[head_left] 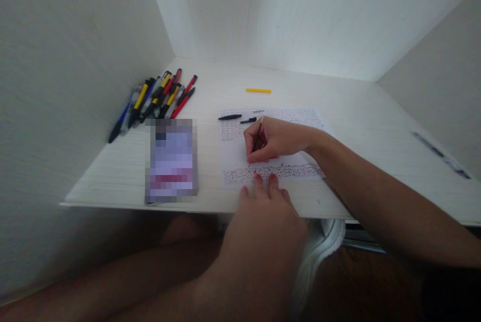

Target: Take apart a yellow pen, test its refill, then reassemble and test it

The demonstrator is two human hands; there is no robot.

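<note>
Two hands work over a white sheet of paper covered in rows of small red and black marks [240, 146], which lies flat on the pale wood-grain surface [338, 96] near its front edge. The right hand [276, 139] rests on the middle of the sheet with its fingers curled, pinching a thin black pen refill [257, 137] that stands tilted with its tip down on the paper. The left hand [265, 211] lies at the near edge of the sheet, fingers loosely spread and flat, the fingertips [272, 177] touching the lowest band of marks and pressing the paper down.

At the top of the sheet, just beyond the right hand, lie a tapered black pen part [230, 117] and a shorter black pen piece [248, 121], close to each other but apart. Farther back on the bare surface lies a slim yellow pen barrel [258, 91]. Left of the sheet sits a blurred rectangular card [171, 160], and behind it, against the left wall, a heap of retractable pens in yellow, red, blue and black [158, 99]. Near the right edge of the surface lies a long clear strip with dark marks [439, 154], well apart from everything else.
</note>
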